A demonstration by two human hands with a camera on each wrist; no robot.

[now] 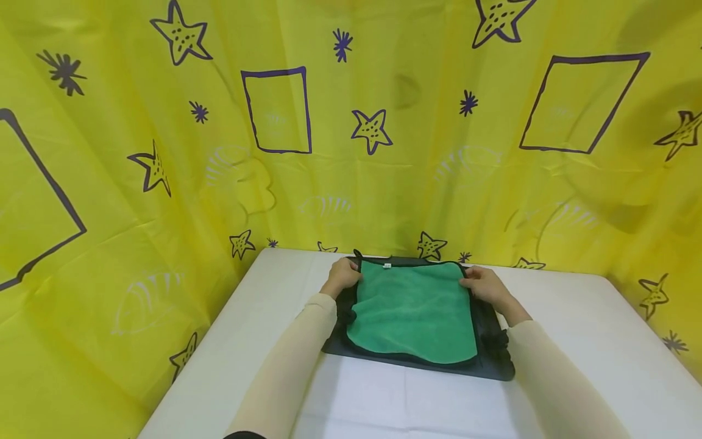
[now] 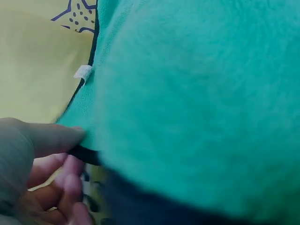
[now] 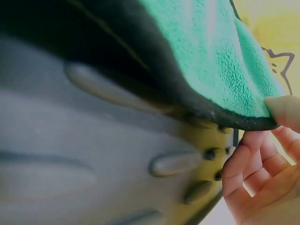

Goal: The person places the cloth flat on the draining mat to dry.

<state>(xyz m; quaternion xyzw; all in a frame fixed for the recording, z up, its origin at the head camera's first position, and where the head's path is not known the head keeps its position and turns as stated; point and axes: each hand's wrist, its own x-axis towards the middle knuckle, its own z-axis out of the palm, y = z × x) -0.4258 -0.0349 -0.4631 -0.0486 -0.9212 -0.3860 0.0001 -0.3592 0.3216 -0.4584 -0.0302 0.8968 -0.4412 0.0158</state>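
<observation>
A green plush towel with a black edging and a small white tag is spread between the two hands. My left hand pinches its far left corner between thumb and fingers. The far right corner is pinched the same way by my right hand. Under the towel lies a dark, flat, tray-like piece; the right wrist view shows raised oval ridges on it. The towel hides most of its middle. In the left wrist view the towel fills most of the picture.
The dark piece lies on a white table, toward its far edge. Yellow curtains with star and shell drawings hang close behind the table and along both sides.
</observation>
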